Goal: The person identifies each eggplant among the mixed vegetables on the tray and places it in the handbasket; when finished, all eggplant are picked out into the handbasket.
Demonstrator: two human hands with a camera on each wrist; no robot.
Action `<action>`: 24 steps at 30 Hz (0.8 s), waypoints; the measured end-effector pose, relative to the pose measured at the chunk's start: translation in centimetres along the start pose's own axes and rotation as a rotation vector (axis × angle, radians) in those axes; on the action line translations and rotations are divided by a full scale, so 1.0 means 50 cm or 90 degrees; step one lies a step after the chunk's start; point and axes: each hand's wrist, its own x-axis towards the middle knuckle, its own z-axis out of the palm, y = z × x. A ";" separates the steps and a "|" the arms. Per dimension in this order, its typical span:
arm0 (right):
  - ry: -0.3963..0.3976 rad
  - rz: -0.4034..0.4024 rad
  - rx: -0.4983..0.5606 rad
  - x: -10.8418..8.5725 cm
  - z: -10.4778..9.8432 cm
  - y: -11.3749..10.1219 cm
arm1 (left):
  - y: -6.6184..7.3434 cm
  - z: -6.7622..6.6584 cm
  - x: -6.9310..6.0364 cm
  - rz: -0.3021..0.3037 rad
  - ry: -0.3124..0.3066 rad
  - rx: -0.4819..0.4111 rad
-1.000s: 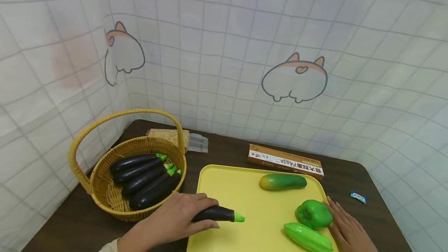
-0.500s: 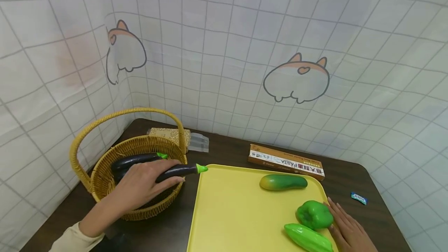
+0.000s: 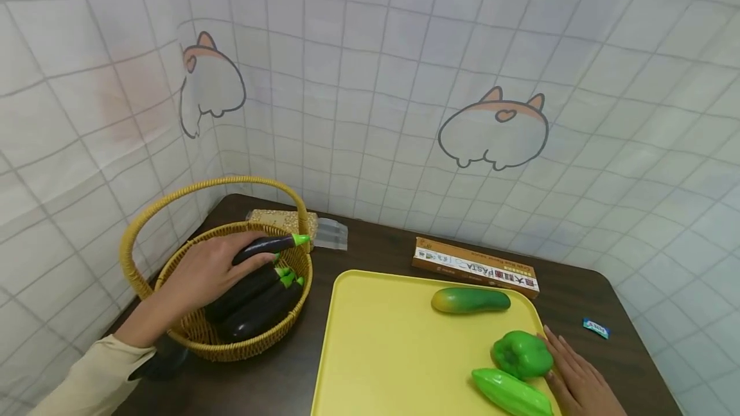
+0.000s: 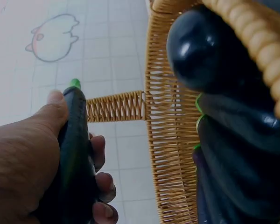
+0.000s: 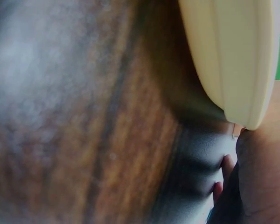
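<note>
My left hand (image 3: 199,273) grips an eggplant (image 3: 264,247) over the wicker basket (image 3: 228,353), with the green stem end pointing right. In the left wrist view, thumb and fingers wrap round this eggplant (image 4: 75,140) above the basket's inside. Several more eggplants (image 3: 257,313) lie in the basket, partly hidden by the hand. My right hand (image 3: 581,374) rests at the right edge of the yellow tray (image 3: 378,352), fingers straight, beside a green bell pepper (image 3: 522,355). Next to the pepper lies a light-green ridged vegetable (image 3: 511,393). A darker green, yellow-ended vegetable (image 3: 471,300) sits near the tray's far edge.
Behind the tray lies a pasta box (image 3: 474,266). A bag of grains (image 3: 283,218) is behind the basket, whose tall handle (image 3: 216,183) arches over it. One small blue packet (image 3: 595,327) lies on the dark table (image 3: 254,384) at right.
My left hand has carried the eggplant from over the tray leftward, then farther back over the basket. My right hand stays at the tray's edge.
</note>
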 end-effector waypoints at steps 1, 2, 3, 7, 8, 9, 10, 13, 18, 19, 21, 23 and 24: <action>0.002 0.000 0.000 -0.002 0.001 0.001 | -0.002 0.000 0.004 -0.005 -0.007 -0.001; 0.002 0.001 -0.001 -0.003 0.002 0.001 | -0.004 0.001 0.006 -0.013 -0.016 -0.001; 0.000 0.001 -0.001 -0.005 0.003 0.002 | -0.006 0.001 0.007 -0.025 -0.028 0.002; 0.004 -0.013 0.011 0.001 0.008 -0.001 | -0.023 0.006 0.000 -0.076 -0.101 0.014; 0.006 -0.016 0.014 0.003 0.009 -0.002 | -0.028 0.008 -0.003 -0.086 -0.119 0.020; 0.009 -0.021 0.018 0.006 0.009 -0.004 | -0.033 0.011 -0.006 -0.090 -0.134 0.024; 0.011 -0.026 0.020 0.009 0.008 -0.004 | -0.037 0.012 -0.007 -0.091 -0.148 0.022; 0.019 -0.022 0.017 0.011 0.005 -0.006 | -0.044 0.013 -0.001 -0.081 -0.175 0.022; 0.016 0.000 0.011 0.007 -0.001 -0.006 | -0.045 0.007 0.017 -0.074 -0.207 0.022; 0.011 -0.001 0.009 0.007 -0.002 -0.005 | -0.046 0.007 0.018 -0.076 -0.213 0.025; 0.010 -0.003 0.007 0.007 -0.003 -0.002 | -0.048 0.011 0.018 -0.082 -0.235 0.013; 0.011 -0.006 0.009 0.006 -0.004 0.002 | -0.047 0.017 0.017 -0.089 -0.253 0.002; 0.013 -0.008 0.012 0.005 -0.005 0.003 | -0.047 0.020 0.016 -0.094 -0.261 0.000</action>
